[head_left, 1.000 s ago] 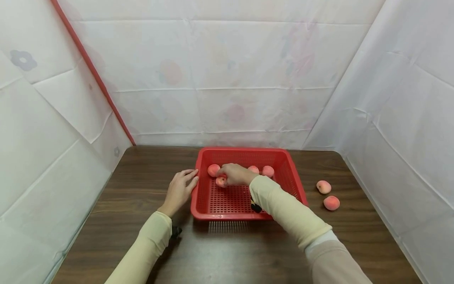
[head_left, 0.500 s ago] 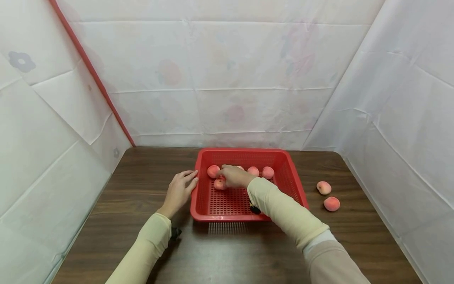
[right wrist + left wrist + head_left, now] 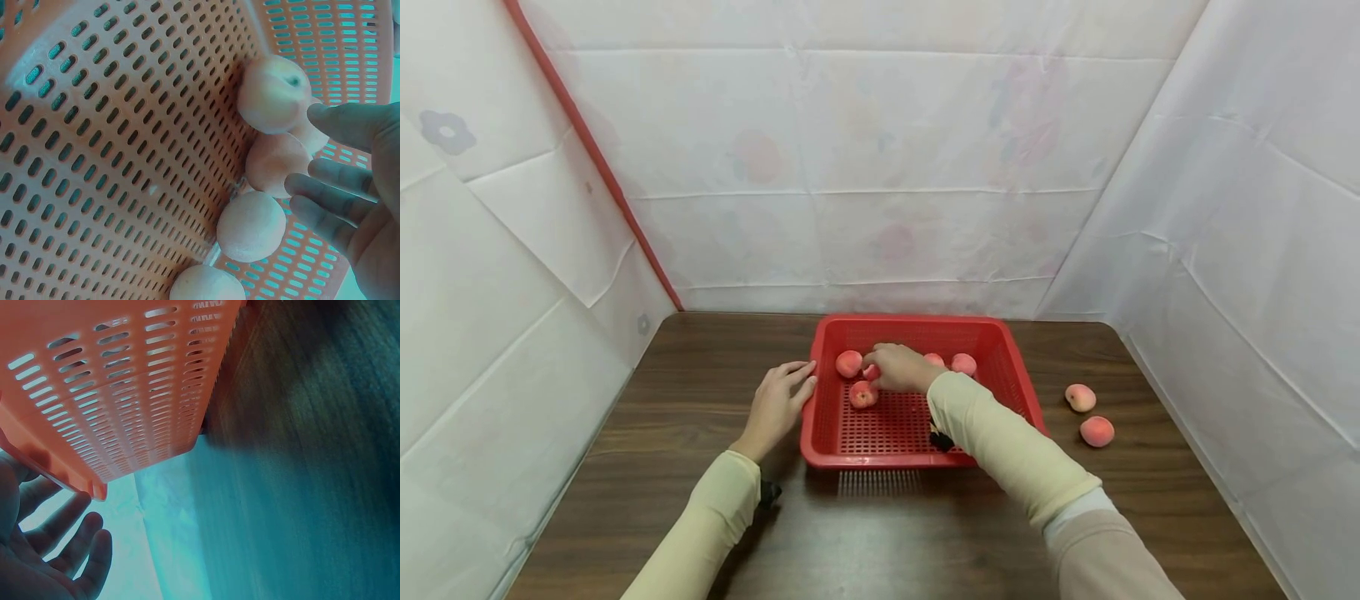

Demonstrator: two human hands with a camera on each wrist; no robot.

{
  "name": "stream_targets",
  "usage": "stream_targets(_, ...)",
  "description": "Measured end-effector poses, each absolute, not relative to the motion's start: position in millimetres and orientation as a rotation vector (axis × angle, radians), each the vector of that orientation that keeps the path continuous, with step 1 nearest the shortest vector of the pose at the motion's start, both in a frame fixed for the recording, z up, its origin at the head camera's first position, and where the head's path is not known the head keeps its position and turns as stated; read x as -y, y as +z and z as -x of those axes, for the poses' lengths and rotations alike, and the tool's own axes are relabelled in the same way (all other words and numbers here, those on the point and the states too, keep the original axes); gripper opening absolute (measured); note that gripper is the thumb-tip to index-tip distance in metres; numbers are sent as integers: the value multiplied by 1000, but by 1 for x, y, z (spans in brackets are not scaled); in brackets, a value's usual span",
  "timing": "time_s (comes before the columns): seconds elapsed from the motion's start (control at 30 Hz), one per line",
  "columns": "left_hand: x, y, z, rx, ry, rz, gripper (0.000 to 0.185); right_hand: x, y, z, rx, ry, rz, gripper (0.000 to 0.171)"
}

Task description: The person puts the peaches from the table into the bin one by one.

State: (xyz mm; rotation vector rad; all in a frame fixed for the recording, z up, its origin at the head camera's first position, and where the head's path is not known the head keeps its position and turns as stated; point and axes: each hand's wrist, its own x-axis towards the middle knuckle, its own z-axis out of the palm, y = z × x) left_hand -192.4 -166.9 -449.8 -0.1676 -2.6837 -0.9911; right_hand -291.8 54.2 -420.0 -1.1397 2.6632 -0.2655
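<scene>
Round peach (image 3: 862, 394) released, rolled nearer; right hand (image 3: 901, 368) above perforated basket (image 3: 917, 425).

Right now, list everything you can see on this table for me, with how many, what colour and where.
Basket: one, red, perforated plastic, at the middle of the table toward the back.
Peaches in the basket: at least four show in the head view, pink; one lies alone nearer the front left, the others sit along the far wall, partly hidden by the right hand.
Peaches on the table: two, pink, right of the basket, apart from it.
Table: one, dark brown wood grain.
Backdrop: white creased sheeting on three sides, with a red strip at the left.
Left hand: fingers straight, resting against the basket's left rim.
Right hand: inside the basket among the peaches; fingers extended, gripping nothing visible.
</scene>
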Motion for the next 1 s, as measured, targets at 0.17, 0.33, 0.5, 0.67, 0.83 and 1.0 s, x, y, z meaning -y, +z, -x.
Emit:
stream_targets(0.17,168,-450,193,2672,-983,182,37,-61,-411,294,-2671,-278,1115,32)
stream_targets(0.33,168,-450,195,2666,-969,199,37,-67,-405,294,-2694,-292,1055,33)
stream_targets(0.5,168,-450,193,2687,-969,184,38,-73,-405,294,-2694,-259,1039,32)
stream_targets(0.67,167,-450,190,2697,-967,174,38,-80,-399,293,-2690,-291,1052,31)
stream_targets(0.83,167,-450,191,2694,-967,176,37,-86,-392,294,-2673,-307,1060,32)
stream_targets(1.0,168,-449,193,2693,-966,183,38,-92,-387,296,-2691,-277,989,36)
